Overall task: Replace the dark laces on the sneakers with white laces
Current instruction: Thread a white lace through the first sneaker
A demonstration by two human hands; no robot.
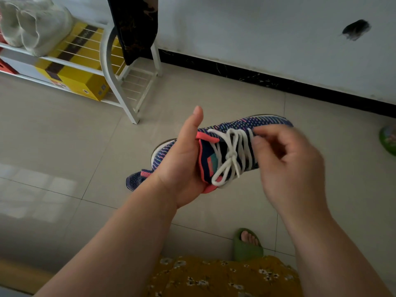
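Observation:
A navy knit sneaker (265, 123) with multicolour flecks and a coral collar is held in the air above the floor. My left hand (182, 161) grips it at the heel, thumb pointing up. White laces (230, 155) run through its eyelets and are tied in a bow. My right hand (287, 161) is at the laces near the toe end, fingers curled and touching the lace rows; the hand is blurred. A second matching sneaker (137, 179) lies on the floor below, mostly hidden behind my left wrist. No dark laces are in view.
A white metal shoe rack (120, 82) stands at the back left with a yellow box (75, 78) and pale shoes (36, 24) on it. Dark fabric (132, 26) hangs beside it. A green slipper (246, 245) covers my foot on the tiled floor.

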